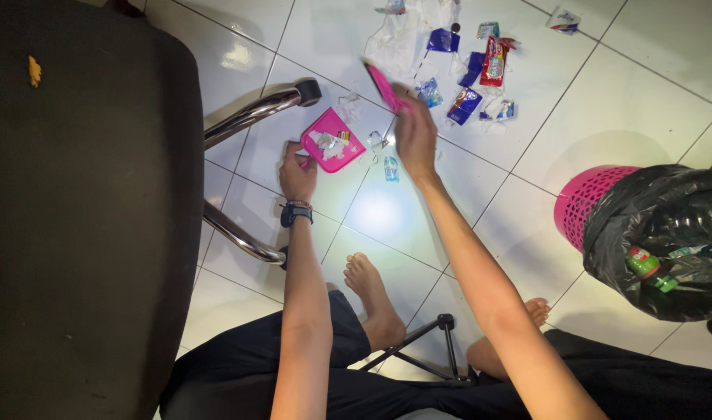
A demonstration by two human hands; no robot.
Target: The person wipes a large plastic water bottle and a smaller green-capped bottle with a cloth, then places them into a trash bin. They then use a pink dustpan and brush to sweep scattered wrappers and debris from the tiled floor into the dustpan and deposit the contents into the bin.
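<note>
Left hand (297, 177) reaches down, clenched on the handle of the pink dustpan (332, 140), flat on the white tile floor (605, 117). Right hand (415, 136), just right of the dustpan, grips a pink brush (384, 87). Blue and red wrappers (469, 74) lie beyond the dustpan; pink bin (582, 204) with black liner far right.

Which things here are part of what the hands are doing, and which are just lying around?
In use:
- left hand holding the pink dustpan
- right hand holding the pink brush
- scattered wrappers on the floor tiles
- pink bin with black bag

Lying about:
- black chair
- small tripod
</note>
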